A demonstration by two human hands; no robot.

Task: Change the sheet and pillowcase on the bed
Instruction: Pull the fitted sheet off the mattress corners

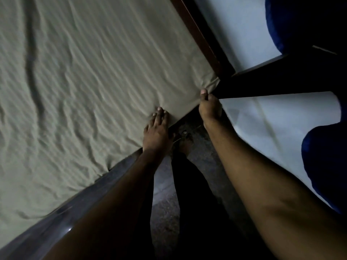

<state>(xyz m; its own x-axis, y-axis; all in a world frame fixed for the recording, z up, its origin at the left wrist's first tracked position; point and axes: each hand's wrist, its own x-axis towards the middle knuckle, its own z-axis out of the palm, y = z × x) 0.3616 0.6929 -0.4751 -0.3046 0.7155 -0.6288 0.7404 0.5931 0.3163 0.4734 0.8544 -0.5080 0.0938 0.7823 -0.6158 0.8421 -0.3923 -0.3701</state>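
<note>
A beige sheet [84, 91] is seen spread over the mattress, reaching the near edge and the far corner, but it is heavily rippled w/ one long dark crease running down the left part. The left hand [156, 131] is laid on the sheet just at the mattress edge, fingers fairly straight, pressing the cloth rather than gripping it. The right hand [208, 107] is held at the corner, where the sheet corner appears to be pinched betw. thumb and fingers; exact grip is partly hidden by the hand's own back. The bed frame [62, 209] is exposed beside the near edge, so the sheet there seems tucked or drawn tight, though that can't be confirmed. A dark wooden headboard rail [195, 32] is seen along the far side.

Judged progress: sheet laid on, corner being fitted, approx. mid-task. Smoothing of wrinkles is left. No pillow or pillowcase is visible, so that part can't be assessed and is presumably still to be done
</note>
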